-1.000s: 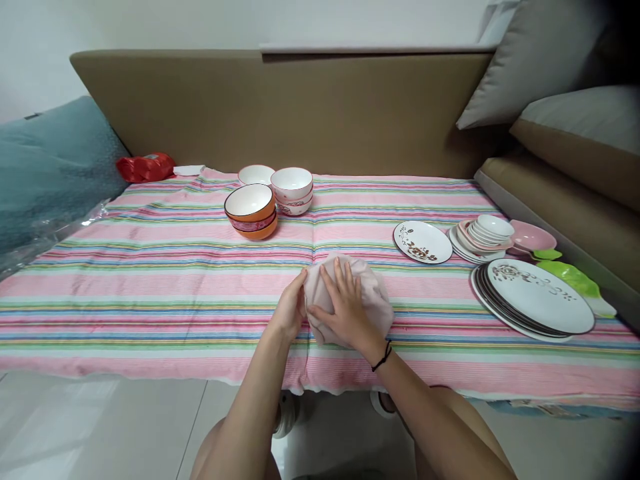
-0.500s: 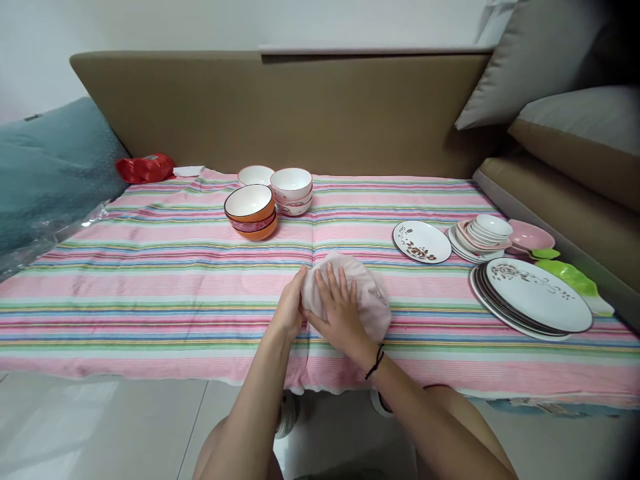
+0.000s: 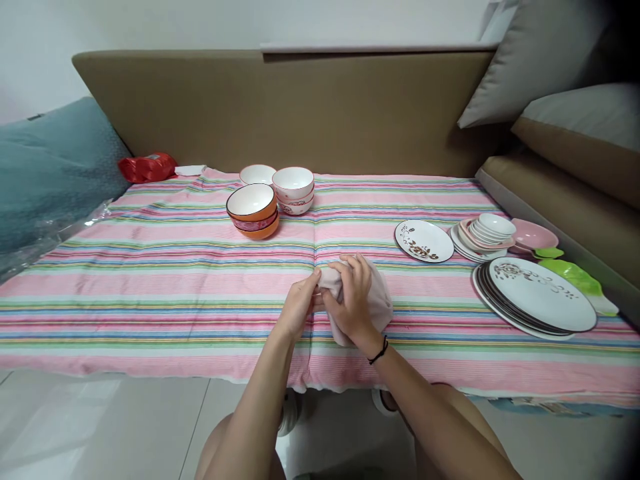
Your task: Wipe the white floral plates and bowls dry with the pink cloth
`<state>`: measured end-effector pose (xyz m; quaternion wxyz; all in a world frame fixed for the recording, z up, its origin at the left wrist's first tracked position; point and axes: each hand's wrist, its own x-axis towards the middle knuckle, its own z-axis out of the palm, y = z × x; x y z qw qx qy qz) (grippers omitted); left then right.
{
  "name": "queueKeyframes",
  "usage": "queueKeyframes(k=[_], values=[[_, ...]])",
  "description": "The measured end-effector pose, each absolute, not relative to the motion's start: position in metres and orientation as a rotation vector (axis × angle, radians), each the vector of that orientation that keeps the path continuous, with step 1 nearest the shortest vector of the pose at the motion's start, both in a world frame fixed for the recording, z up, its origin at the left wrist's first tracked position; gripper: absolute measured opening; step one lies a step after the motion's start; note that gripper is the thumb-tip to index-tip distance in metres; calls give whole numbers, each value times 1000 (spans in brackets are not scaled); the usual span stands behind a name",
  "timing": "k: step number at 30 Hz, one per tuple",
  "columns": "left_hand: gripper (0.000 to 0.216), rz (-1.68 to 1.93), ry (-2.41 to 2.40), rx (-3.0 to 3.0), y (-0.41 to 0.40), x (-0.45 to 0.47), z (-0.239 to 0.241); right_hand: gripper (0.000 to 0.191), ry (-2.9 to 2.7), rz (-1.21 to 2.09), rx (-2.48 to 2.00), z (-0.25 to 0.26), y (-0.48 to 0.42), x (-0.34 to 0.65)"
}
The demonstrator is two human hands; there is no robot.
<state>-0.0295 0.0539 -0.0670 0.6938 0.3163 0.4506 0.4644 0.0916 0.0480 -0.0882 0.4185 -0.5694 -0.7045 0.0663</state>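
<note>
A pale pink cloth [image 3: 381, 300] is bunched between my hands above the near middle of the striped sheet. My left hand [image 3: 299, 305] pinches its left end between thumb and fingers. Curled over the top, my right hand [image 3: 354, 293] grips the folds, and the cloth's loose part hangs to the right of it. I cannot tell whether a dish lies inside the cloth. A white plate with a brown flower pattern [image 3: 424, 241] lies to the right, apart from my hands.
Stacked orange-and-red bowls [image 3: 253, 212] and white bowls [image 3: 293, 190] stand at the back. Right are stacked oval plates [image 3: 543, 293], small dishes [image 3: 493, 230], a pink bowl [image 3: 535, 235] and a green leaf-shaped dish [image 3: 575, 279]. A red package [image 3: 147, 168] lies far left, near a blue cushion [image 3: 55, 173].
My right hand was spread flat on the cloth and has now curled around it, bunching the cloth up. My left hand has moved slightly right and pinches the cloth's end.
</note>
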Motion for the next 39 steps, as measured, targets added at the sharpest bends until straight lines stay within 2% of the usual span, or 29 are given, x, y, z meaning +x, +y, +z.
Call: queueKeyframes(k=[4, 8, 15, 21, 27, 30, 33, 37, 39], values=[[43, 1072, 939, 811, 53, -26, -70, 36, -1755, 177, -1387, -90, 55, 100], [41, 1090, 961, 812, 54, -24, -68, 43, -1766, 205, -1455, -96, 59, 106], [54, 1023, 944, 732, 53, -26, -61, 52, -1697, 412, -1700, -126, 75, 134], [48, 1023, 956, 652, 54, -28, -64, 58, -1877, 324, -1783, -131, 60, 139], [45, 998, 1003, 601, 57, -31, -73, 52, -2323, 369, -1331, -116, 26, 119], [43, 973, 1093, 509, 56, -31, -74, 41, -2260, 573, -1153, -108, 21, 117], [50, 888, 1262, 467, 55, -30, -75, 36, -2028, 779, -1094, -102, 26, 121], [52, 954, 1310, 515, 56, -28, -80, 31, -2038, 616, -1182, -104, 36, 123], [49, 1006, 1274, 550, 57, -28, -83, 39, -2192, 486, -1245, -109, 39, 122]])
